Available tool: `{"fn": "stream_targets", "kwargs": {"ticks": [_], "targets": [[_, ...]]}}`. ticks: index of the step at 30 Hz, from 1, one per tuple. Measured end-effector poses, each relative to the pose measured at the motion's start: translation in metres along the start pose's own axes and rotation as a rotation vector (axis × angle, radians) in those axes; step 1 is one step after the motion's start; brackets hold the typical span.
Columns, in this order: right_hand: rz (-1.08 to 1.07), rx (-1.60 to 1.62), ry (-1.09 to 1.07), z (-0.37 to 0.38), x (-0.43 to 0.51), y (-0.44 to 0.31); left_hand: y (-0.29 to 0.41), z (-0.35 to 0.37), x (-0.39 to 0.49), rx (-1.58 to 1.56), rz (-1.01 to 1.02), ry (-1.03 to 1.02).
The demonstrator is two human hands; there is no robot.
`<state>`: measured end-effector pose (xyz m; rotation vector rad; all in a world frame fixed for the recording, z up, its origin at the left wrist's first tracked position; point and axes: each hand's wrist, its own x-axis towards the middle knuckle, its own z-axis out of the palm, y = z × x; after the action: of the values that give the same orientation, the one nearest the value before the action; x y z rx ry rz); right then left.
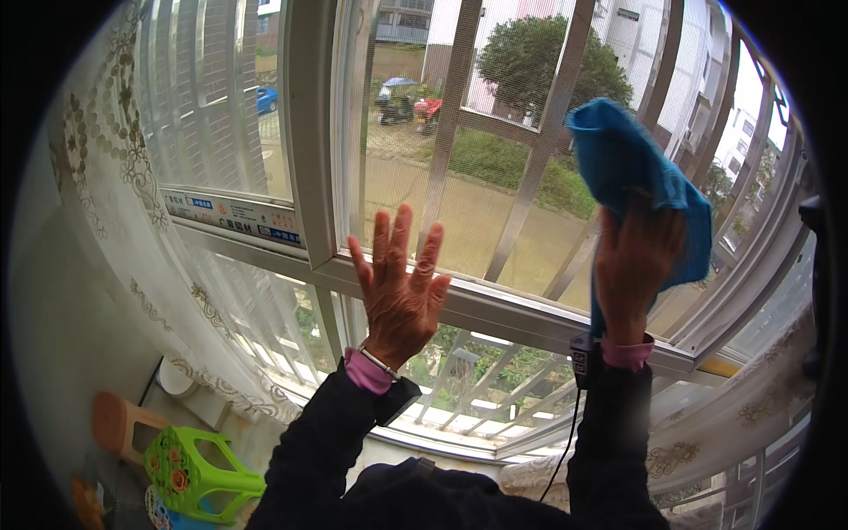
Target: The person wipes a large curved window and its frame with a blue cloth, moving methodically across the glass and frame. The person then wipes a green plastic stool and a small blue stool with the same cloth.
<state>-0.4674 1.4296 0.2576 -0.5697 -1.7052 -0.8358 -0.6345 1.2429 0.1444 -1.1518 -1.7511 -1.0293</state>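
Observation:
In the head view, a blue cloth lies bunched under my right hand, against the mesh screen of the window at the right. Part of the cloth hangs down beside the wrist. My left hand is raised with its fingers spread and holds nothing. It is in front of the lower rail of the window frame; whether the palm touches the rail or the screen cannot be told. Metal bars stand outside behind the screen.
Patterned sheer curtains hang at the left and lower right. A green plastic stool and a brown stool stand at the lower left. A small black box with a cable is near my right wrist.

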Motion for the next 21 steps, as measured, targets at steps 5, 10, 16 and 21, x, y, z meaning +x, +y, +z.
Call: {"fn": "stream_targets", "kwargs": {"ticks": [5,10,16,21], "targets": [[-0.339,0.411,-0.146,-0.007,-0.009,-0.076,0.007,0.009,0.003,0.047,0.109,-0.049],[-0.298,0.353,-0.038,-0.012,0.025,-0.056,-0.007,0.001,-0.005,-0.028,0.122,-0.135],[-0.229,0.214,0.166,0.006,0.069,-0.07,-0.014,0.013,-0.015,-0.045,0.147,-0.06],[-0.584,0.475,0.013,0.008,0.03,-0.155,-0.023,0.015,-0.037,-0.163,0.15,0.239]]}}
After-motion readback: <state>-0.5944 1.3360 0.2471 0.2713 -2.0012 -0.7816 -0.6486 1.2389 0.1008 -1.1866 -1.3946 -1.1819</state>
